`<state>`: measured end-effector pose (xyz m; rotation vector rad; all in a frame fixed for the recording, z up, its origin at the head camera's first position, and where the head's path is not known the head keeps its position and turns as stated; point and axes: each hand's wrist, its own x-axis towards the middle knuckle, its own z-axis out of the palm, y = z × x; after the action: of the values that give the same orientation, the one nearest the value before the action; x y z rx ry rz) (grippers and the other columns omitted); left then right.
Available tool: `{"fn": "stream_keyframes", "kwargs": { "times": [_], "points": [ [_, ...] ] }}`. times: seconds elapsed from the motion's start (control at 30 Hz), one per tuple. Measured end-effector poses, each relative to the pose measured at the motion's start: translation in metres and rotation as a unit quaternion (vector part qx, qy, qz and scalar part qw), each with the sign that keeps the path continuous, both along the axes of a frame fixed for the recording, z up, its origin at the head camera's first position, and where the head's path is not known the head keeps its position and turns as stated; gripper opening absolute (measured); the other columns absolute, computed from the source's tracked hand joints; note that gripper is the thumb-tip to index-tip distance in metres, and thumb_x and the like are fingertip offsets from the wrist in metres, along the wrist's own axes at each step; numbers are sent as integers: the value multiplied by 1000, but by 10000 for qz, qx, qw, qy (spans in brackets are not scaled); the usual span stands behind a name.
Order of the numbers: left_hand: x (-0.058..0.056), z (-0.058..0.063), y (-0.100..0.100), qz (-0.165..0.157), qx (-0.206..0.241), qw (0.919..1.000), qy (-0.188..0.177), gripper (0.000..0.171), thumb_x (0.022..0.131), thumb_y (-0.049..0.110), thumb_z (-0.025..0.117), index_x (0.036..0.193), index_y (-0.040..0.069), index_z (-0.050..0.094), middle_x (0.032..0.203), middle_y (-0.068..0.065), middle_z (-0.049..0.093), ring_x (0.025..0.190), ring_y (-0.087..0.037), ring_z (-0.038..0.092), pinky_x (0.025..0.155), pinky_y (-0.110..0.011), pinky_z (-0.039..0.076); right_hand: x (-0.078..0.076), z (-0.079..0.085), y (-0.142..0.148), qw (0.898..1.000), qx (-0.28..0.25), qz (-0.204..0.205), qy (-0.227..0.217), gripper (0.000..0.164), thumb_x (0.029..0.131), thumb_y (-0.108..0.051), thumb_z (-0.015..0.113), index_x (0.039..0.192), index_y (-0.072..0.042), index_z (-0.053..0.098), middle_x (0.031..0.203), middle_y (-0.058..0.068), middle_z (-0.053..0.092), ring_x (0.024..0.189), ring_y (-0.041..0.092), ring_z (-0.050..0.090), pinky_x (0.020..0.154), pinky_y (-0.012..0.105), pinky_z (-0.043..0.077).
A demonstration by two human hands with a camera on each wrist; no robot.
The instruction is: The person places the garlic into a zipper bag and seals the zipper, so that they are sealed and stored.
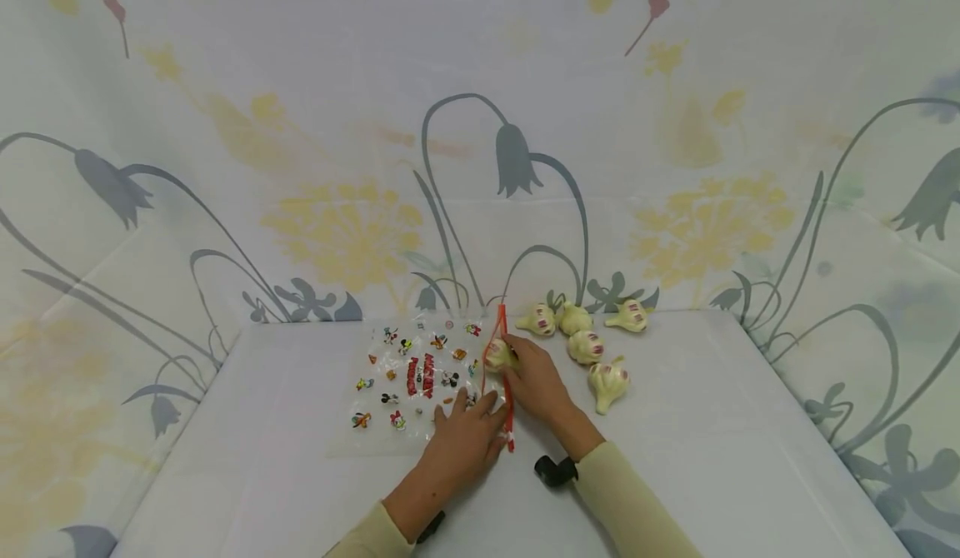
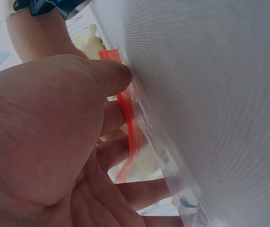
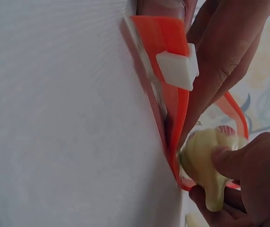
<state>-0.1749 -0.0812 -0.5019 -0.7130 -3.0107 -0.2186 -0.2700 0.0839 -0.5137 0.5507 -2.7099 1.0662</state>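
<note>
Cream-coloured, the round, necked garlic bulb (image 3: pixel 203 156), probably light and firm, best held beside its neck, sits pinched in the right hand (image 1: pixel 536 379) at a clear printed plastic bag (image 1: pixel 408 379)'s orange-edged mouth, the left hand (image 1: pixel 465 437) resting fingers-apart.

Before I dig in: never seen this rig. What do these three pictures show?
There's no robot here, just a person working with two bare hands. The wide picture comes from a camera worn on the head, looking forward and down; the two close-ups come from cameras on the left and right wrists.

On the white table lies a clear printed bag with a red-orange edge and a white slider. The right hand holds a garlic bulb at the bag's opening, while the left hand touches the bag beside it. Five more bulbs lie to the right.
</note>
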Motion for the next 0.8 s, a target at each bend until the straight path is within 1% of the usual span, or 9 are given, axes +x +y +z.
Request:
{"fn": "stream_keyframes", "kwargs": {
  "times": [0.27,0.4,0.5,0.63,0.73,0.8],
  "points": [
    [0,-1,-1,-54,-8,10000,16,45,105,40,65,147,23,65,155,-3,56,141,-51,51,96,-77,48,-3,4,-7,9998,-167,54,97,37,98,0,70,134,6,63,122,19,71,114,34,70,98,49,57],
    [-2,-2,-1,-51,-55,10000,19,46,105,41,66,149,25,64,155,-3,56,140,-51,51,95,-77,49,-7,3,-9,9998,-166,38,117,36,98,-2,72,132,7,64,119,18,72,111,32,70,96,48,57],
    [-3,-2,-1,-27,-64,10000,-27,46,105,41,66,149,25,64,156,-2,56,141,-51,51,96,-77,49,-11,2,-10,9999,-39,-22,99,36,97,-5,74,130,6,65,115,17,72,104,29,69,92,47,57],
    [-3,-3,-1,1,-19,10000,-53,46,105,41,66,148,25,65,156,-2,56,141,-51,51,96,-77,48,-18,1,-12,9999,151,-59,55,34,96,-9,77,127,3,67,106,12,71,93,22,64,84,42,57],
    [-3,-3,0,7,-19,10000,-41,46,105,41,67,148,25,65,156,-2,56,141,-51,51,97,-77,49,-23,1,-15,9998,176,-36,-27,31,96,-11,77,123,1,68,101,9,70,88,20,62,80,40,56],
    [-2,-2,0,5,-26,10000,-42,46,105,41,66,148,26,65,157,-2,55,142,-51,50,97,-77,49,-26,3,-17,9998,163,-31,-71,29,97,-12,77,121,0,69,101,9,71,88,20,63,80,40,56]
  ]
}}
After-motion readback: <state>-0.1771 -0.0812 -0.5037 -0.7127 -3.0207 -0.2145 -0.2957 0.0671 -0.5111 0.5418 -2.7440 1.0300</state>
